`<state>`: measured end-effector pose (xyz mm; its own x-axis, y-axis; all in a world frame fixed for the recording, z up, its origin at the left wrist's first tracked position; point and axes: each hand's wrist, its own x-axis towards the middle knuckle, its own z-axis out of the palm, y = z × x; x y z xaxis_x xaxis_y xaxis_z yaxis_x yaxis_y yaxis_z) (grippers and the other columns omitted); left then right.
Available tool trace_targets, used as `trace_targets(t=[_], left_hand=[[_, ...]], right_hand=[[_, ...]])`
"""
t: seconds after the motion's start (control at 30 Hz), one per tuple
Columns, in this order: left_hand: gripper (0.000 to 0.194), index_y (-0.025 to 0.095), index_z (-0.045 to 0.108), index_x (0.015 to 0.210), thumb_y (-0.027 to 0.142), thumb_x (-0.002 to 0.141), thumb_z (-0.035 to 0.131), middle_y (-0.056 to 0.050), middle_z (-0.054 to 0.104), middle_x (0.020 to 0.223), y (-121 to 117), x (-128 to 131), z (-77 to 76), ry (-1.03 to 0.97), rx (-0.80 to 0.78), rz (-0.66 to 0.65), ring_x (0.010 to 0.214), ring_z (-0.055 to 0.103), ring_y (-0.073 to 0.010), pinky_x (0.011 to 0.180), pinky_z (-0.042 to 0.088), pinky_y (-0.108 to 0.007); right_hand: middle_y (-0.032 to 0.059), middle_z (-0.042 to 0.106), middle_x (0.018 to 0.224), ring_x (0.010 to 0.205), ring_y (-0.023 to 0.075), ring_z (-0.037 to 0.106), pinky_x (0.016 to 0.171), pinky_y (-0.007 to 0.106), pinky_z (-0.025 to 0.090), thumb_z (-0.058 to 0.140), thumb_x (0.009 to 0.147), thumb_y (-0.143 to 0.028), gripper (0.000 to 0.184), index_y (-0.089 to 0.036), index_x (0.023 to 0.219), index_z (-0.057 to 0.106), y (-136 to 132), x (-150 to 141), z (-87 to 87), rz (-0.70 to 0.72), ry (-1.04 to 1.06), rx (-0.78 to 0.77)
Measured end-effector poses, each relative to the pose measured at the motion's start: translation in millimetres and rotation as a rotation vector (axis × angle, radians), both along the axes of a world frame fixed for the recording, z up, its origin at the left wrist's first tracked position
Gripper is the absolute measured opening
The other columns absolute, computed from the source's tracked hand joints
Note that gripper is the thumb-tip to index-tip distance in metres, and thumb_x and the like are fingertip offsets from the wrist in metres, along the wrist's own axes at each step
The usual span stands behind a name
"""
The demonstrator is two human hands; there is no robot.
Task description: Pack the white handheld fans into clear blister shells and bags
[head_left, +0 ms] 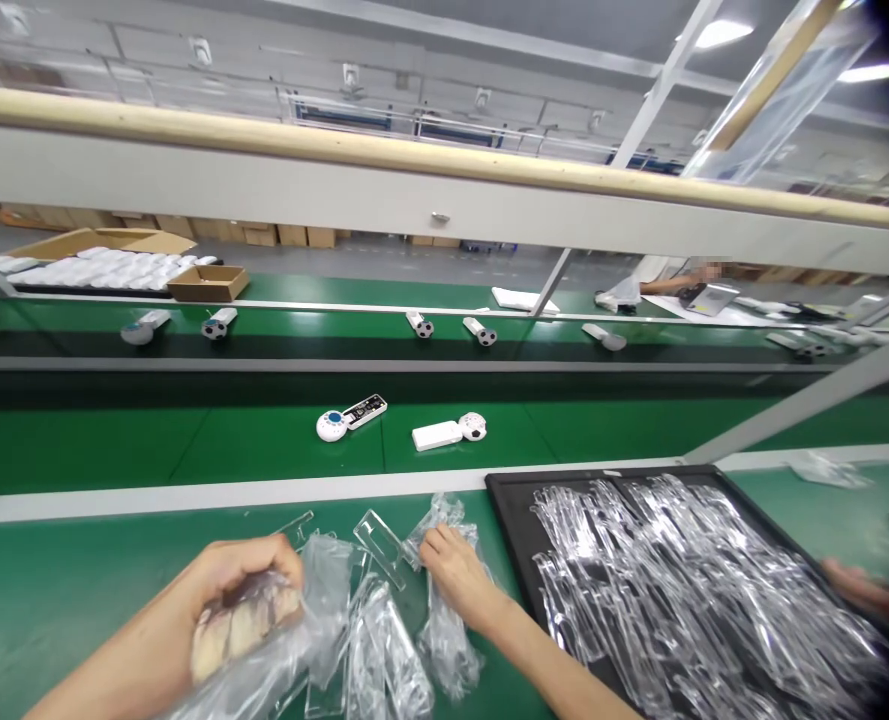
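Observation:
My left hand [245, 590] is closed around a crumpled clear plastic bag [324, 585], with yellowish coverings on the curled fingers. Close by on the green bench, my right hand [459, 575] pinches a second thin clear bag [451, 650], which hangs below and above the fingertips. Between the hands lies a clear plastic rectangular frame [381, 548]. Below it, several more clear plastic pieces [388, 655] are heaped, partly wrapped in film. To the right of my right hand stands a black tray [513, 520] filled with long clear plastic pieces [639, 560].
Ahead, a green conveyor [249, 450] carries a white device with its circuit board exposed [352, 417] and a white device with a football-patterned end [450, 431]. A slanted metal post [796, 400] crosses at right. Another person's blurred hand [868, 590] is beside the tray.

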<state>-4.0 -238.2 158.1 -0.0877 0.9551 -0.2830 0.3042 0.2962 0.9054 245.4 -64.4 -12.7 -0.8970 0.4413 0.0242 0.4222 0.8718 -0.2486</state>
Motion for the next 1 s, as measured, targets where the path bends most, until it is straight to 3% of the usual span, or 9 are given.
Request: trace_targets(t=[0.1,0.23,0.37,0.47,0.6,0.67,0.83,0.9,1.0], left_hand=[[0.013,0.020,0.061,0.075,0.033,0.077,0.059,-0.001,0.055,0.079,-4,-4,3.6,0.001,0.071,0.022,0.067,0.052,-0.0140,0.062,0.043,-0.022],[0.014,0.020,0.057,0.076,0.034,0.079,0.058,-0.007,0.057,0.110,-11,-7,3.1,-0.048,0.101,0.120,0.086,0.055,-0.0194,0.074,0.045,-0.028],[0.023,0.020,0.046,0.073,0.037,0.078,0.060,-0.003,0.060,0.079,-10,-7,-14.7,-0.179,0.089,0.174,0.071,0.051,-0.0150,0.065,0.041,-0.025],[0.026,0.021,0.042,0.073,0.039,0.080,0.058,0.006,0.045,0.058,-8,-5,-25.8,-0.286,0.144,0.176,0.054,0.035,-0.0092,0.056,0.032,-0.021],[0.026,0.021,0.042,0.074,0.039,0.079,0.059,0.007,0.041,0.060,-19,-6,-26.7,-0.293,0.134,0.283,0.056,0.030,-0.0093,0.055,0.028,-0.022],[0.019,0.023,0.049,0.088,0.035,0.079,0.060,0.007,0.042,0.062,-29,-6,-24.0,-0.317,0.099,0.294,0.057,0.033,-0.0098,0.058,0.029,-0.022],[0.059,0.028,0.042,0.132,0.027,0.077,0.063,0.001,0.058,0.082,-45,-4,-19.7,-0.261,0.074,0.302,0.070,0.048,-0.0133,0.069,0.038,-0.024],[0.043,0.023,0.058,0.119,0.030,0.077,0.064,-0.003,0.062,0.093,-53,-11,-22.6,-0.196,0.124,0.308,0.078,0.052,-0.0157,0.071,0.040,-0.025],[0.020,0.015,0.069,0.079,0.034,0.073,0.067,-0.003,0.065,0.074,-91,-39,-37.3,-0.185,0.091,0.393,0.069,0.054,-0.0154,0.064,0.040,-0.024]], right_hand=[[0.0037,0.059,0.083,0.080,0.0183,0.053,0.072,0.030,0.043,0.042,0.089,-0.011,0.020,-0.019,0.078,0.057,0,8,30.9,-0.041,0.106,-0.079],[0.0010,0.059,0.070,0.066,0.0155,0.055,0.062,0.027,0.044,0.047,0.089,-0.030,0.019,-0.020,0.077,0.057,-1,18,75.0,-0.306,0.457,-0.687],[0.0018,0.058,0.075,0.056,0.0121,0.051,0.050,0.025,0.040,0.058,0.079,-0.043,0.026,-0.019,0.070,0.057,-6,8,92.9,-0.356,0.622,-1.097],[0.0001,0.054,0.077,0.054,0.0090,0.046,0.051,0.024,0.038,0.061,0.078,-0.041,0.026,-0.018,0.066,0.057,-11,-14,95.4,-0.276,0.642,-1.091],[-0.0044,0.048,0.058,0.051,0.0096,0.042,0.050,0.023,0.035,0.059,0.079,-0.042,0.025,-0.019,0.072,0.056,-19,-46,98.2,-0.255,0.589,-1.126],[-0.0046,0.048,0.057,0.052,0.0102,0.044,0.050,0.022,0.035,0.058,0.079,-0.041,0.023,-0.019,0.072,0.055,-26,-62,102.5,-0.224,0.571,-1.134],[0.0007,0.060,0.078,0.063,0.0121,0.057,0.056,0.023,0.042,0.053,0.082,-0.032,0.016,-0.019,0.074,0.057,-69,-108,119.3,-0.031,0.518,-1.166],[0.0009,0.061,0.076,0.066,0.0135,0.059,0.061,0.024,0.044,0.053,0.082,-0.030,0.015,-0.019,0.074,0.058,-91,-130,123.3,0.033,0.460,-1.183],[0.0033,0.065,0.081,0.073,0.0161,0.062,0.065,0.026,0.047,0.052,0.083,-0.034,0.017,-0.019,0.077,0.060,-117,-156,119.4,0.082,0.407,-1.219]])
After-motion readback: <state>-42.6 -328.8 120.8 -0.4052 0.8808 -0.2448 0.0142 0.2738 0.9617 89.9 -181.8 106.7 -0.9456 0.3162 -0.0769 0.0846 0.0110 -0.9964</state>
